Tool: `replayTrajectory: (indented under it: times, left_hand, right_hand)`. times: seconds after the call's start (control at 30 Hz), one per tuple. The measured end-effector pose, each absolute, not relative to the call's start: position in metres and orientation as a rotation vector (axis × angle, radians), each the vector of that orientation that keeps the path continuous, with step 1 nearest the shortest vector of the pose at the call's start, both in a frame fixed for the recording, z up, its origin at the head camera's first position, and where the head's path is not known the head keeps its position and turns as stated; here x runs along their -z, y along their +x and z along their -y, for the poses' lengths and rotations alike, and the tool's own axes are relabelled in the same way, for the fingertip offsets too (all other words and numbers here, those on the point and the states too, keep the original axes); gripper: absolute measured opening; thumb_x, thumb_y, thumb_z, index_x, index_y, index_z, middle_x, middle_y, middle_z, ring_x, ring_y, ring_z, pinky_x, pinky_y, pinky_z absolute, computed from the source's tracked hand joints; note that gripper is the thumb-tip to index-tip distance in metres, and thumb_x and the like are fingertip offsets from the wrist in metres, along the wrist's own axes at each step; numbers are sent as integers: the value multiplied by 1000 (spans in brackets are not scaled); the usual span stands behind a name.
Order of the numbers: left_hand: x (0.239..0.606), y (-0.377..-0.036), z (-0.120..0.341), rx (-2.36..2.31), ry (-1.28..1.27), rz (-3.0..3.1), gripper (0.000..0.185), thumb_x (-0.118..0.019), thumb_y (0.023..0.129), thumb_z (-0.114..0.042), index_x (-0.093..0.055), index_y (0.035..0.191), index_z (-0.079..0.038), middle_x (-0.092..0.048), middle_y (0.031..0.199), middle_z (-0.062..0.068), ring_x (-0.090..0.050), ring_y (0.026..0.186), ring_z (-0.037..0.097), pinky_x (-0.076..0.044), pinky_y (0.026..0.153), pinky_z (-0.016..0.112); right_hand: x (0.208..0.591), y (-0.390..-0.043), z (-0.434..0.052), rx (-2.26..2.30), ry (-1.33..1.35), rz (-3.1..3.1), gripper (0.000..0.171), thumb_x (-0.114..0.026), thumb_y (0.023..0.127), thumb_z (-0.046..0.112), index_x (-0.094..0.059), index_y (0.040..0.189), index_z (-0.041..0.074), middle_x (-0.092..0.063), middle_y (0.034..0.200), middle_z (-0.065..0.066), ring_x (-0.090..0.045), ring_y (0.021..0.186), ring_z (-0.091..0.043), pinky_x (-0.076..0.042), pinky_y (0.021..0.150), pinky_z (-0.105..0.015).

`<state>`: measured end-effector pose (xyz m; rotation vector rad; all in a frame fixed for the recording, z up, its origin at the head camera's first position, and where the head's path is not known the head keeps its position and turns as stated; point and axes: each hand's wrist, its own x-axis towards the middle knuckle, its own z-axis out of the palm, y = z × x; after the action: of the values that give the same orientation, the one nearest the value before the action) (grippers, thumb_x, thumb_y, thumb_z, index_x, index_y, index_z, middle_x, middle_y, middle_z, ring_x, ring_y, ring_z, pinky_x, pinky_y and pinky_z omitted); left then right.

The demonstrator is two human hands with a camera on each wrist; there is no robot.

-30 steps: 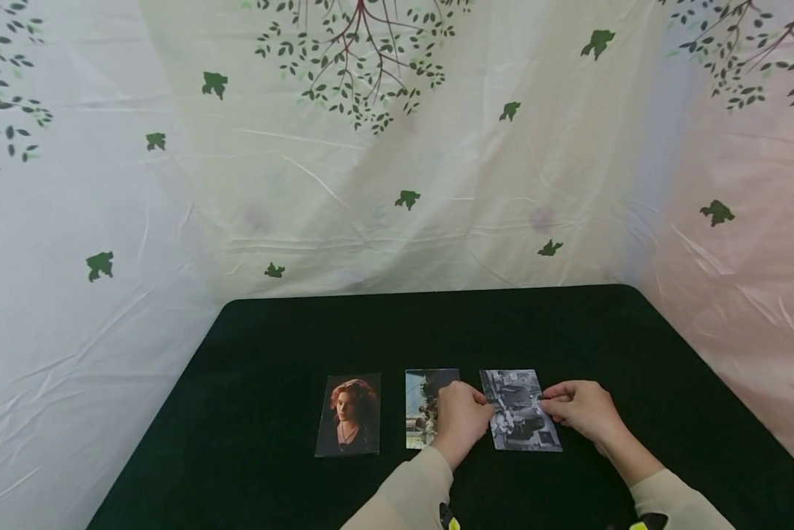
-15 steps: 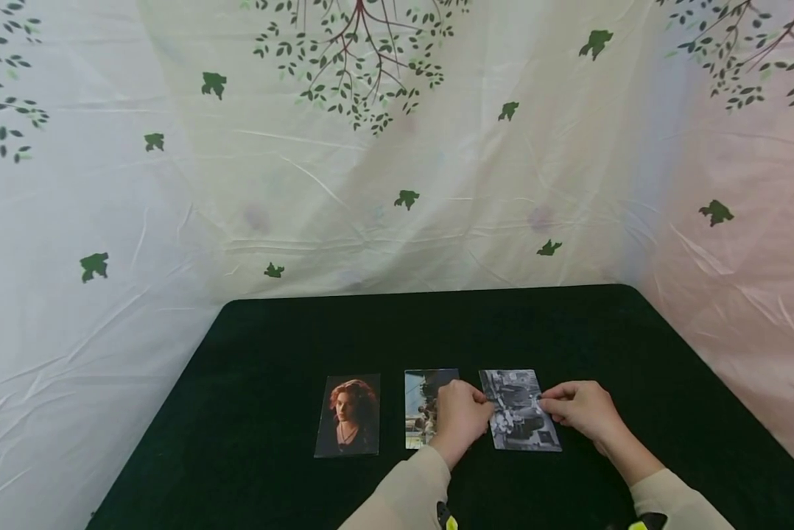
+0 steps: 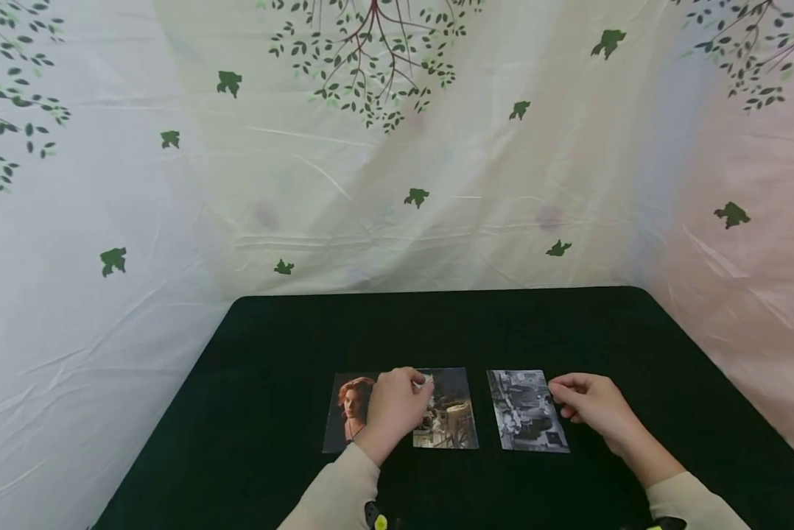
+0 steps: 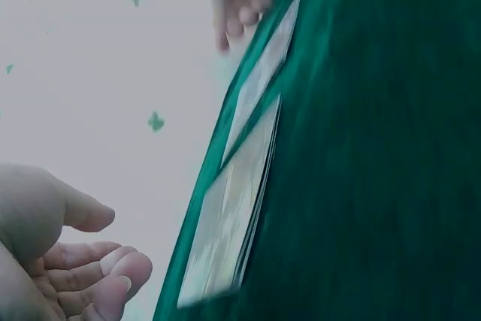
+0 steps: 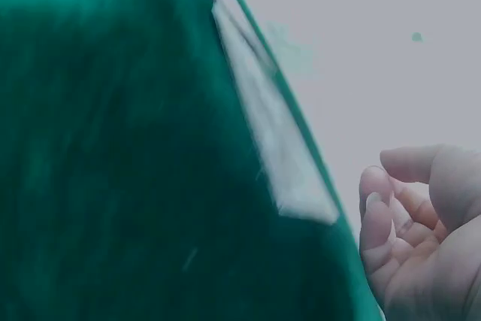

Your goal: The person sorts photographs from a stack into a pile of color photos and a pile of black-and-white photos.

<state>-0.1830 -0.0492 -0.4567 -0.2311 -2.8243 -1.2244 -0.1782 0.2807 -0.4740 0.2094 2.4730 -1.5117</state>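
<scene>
Three photo cards lie in a row on the dark green table. On the left is a portrait [image 3: 352,412] of a red-haired figure, its right side hidden by my left hand [image 3: 397,406]. That hand hovers over the gap beside the middle photo [image 3: 451,416], thumb and fingers apart with nothing between them in the left wrist view. Layered edges show on the nearer card stack [image 4: 234,208] there. The black-and-white photo [image 3: 528,412] lies at right, slightly turned. Just off its right edge, my right hand [image 3: 592,405] has loosely curled, unloaded fingers, its thumb near the fingertips.
The green-covered table [image 3: 437,324] reaches back to a pale curtain [image 3: 470,169] printed with branches and green leaves. Dark bands with yellow marks sit at both sleeve cuffs [image 3: 350,478].
My left hand has let go of the black-and-white photo's left edge and moved left, uncovering the middle photo. My right hand has drawn slightly off the right edge.
</scene>
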Motion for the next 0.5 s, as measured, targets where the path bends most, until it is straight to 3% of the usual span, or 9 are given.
replayTrajectory:
  times: [0.23, 0.5]
  left_hand:
    - [464, -187, 79, 1186, -143, 2873, 22, -66, 91, -25, -69, 99, -5, -63, 75, 1, -55, 57, 10, -47, 52, 26]
    - [469, -186, 78, 1100, -211, 2977, 24, -67, 90, -26, -69, 96, -3, -61, 70, 1, -54, 54, 11, -47, 51, 28]
  right_hand:
    - [447, -178, -228, 1470, 0, -2560, 42, -65, 91, 36, -62, 120, 5, -65, 94, -11, -63, 78, -24, -54, 68, -37]
    - [451, -179, -163, 1219, -97, -2727, 35, -73, 85, 26, -65, 115, 8, -62, 85, 1, -59, 72, -13, -50, 62, -31]
